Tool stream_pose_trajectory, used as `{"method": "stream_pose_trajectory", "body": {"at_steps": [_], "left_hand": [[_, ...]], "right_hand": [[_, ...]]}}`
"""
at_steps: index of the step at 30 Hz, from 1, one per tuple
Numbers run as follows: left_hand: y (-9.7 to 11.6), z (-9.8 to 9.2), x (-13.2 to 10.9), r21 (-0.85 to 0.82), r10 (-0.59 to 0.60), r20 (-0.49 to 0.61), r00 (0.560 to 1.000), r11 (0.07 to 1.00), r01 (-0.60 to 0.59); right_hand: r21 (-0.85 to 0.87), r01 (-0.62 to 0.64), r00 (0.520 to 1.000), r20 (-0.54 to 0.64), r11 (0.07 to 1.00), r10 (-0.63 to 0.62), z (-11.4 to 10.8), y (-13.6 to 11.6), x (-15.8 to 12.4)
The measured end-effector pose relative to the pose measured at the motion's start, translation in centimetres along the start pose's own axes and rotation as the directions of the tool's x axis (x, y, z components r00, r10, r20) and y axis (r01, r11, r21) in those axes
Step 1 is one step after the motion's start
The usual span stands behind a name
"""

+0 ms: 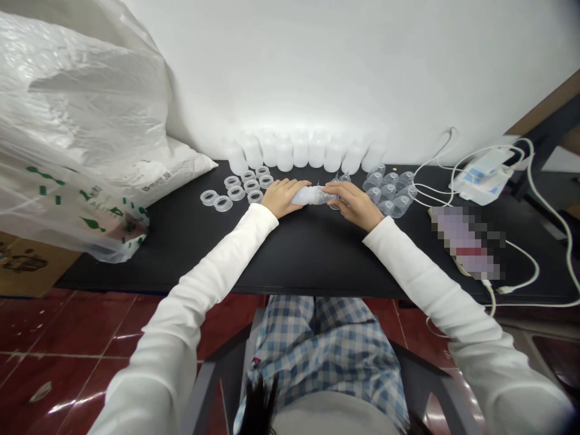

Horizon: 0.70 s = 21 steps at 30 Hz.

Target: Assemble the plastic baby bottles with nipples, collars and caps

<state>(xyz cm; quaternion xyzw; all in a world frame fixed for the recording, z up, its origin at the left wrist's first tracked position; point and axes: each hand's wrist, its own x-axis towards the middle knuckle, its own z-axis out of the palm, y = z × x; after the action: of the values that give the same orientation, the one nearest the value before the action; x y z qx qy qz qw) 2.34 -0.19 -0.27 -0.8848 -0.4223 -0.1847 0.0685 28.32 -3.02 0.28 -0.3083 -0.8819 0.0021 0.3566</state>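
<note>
Left hand (283,198) grips the bottle (302,196); right hand (354,202) grasps the clear teat (323,197) at its mouth; I'd keep them aligned.

Phone (466,243) near a white power strip (484,176), amid white cables (506,290).
</note>
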Motion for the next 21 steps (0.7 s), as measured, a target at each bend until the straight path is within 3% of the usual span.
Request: {"method": "stream_pose_trajectory", "body": {"at_steps": [8,14,16,18,21], "left_hand": [[0.1,-0.7,-0.1,0.079,0.02,0.042,0.999,0.997,-0.023],[0.0,-0.8,0.0,0.049,0.052,0.039,0.998,0.997,-0.054],[0.1,-0.8,0.0,0.026,0.057,0.029,0.998,0.998,-0.058],[0.2,-0.8,0.0,0.02,0.066,0.032,0.997,0.998,-0.067],[0.3,-0.9,0.1,0.021,0.074,0.046,0.996,0.997,-0.075]], "right_hand": [[-0.025,-0.031,0.999,0.009,0.999,0.031,0.0,-0.6,0.1],[-0.092,-0.107,0.994,0.01,0.99,0.108,-0.7,-1.0,0.3],[-0.167,-0.156,0.988,-0.019,0.973,0.155,-2.3,-1.7,0.2],[-0.256,-0.277,0.959,-0.127,0.926,0.252,-4.8,-2.4,-0.4],[-0.439,-0.534,0.84,-0.372,0.722,0.395,-9.7,-2.3,-3.4]]}}
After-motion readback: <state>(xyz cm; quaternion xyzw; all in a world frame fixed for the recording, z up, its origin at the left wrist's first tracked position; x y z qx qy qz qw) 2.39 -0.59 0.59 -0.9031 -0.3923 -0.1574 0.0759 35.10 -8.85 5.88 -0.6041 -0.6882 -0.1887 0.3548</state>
